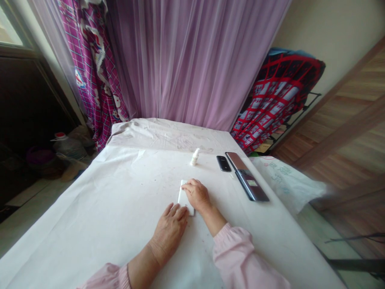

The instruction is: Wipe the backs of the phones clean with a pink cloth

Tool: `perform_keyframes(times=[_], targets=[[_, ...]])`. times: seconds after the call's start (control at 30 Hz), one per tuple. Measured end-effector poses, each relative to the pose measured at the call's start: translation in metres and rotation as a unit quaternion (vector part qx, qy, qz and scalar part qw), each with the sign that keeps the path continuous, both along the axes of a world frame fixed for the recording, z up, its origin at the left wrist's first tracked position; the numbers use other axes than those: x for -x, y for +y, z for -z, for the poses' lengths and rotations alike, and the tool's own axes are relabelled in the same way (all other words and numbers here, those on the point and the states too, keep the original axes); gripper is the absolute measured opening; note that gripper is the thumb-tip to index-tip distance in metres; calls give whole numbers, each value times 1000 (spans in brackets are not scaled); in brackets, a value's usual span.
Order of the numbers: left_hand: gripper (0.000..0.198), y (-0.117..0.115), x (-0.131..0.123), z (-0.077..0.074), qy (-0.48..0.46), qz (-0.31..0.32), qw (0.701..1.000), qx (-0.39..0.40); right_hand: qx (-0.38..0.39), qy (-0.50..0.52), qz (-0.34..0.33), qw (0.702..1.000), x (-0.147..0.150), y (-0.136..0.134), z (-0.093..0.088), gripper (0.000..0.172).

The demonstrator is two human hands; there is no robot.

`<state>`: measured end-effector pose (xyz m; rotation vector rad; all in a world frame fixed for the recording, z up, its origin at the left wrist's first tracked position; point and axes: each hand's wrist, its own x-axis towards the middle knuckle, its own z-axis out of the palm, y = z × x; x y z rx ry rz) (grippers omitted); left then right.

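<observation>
A flat white object shaped like a phone (182,196) lies on the white-covered table in front of me. My left hand (171,224) rests over its near end, fingers stretched out and lying on it. Over its far right part is my right hand (197,195), the fingers bent and pressed together against the surface. Whatever may be under those fingertips is hidden. Beyond the hands stands a small white spray bottle (195,157), upright.
To the right lie a small black phone (223,163), a brown phone (237,161) and a dark blue phone (252,186) with a pale sticker. A white plastic bag (288,182) hangs past the table's right edge. Purple curtains (186,60) close off the far side.
</observation>
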<state>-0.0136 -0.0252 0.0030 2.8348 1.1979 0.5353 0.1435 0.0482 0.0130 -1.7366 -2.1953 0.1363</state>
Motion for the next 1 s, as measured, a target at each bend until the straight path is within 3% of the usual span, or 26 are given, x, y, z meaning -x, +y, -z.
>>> perform_keyframes(times=[0.33,1.0], targets=[[22,0,-1,-1,13,3,1000,19,16,-15,59,998,6,11,-4,27],[25,8,1,-5,6,8,999,50,0,-3,37,999,-2,-10,-1,25]])
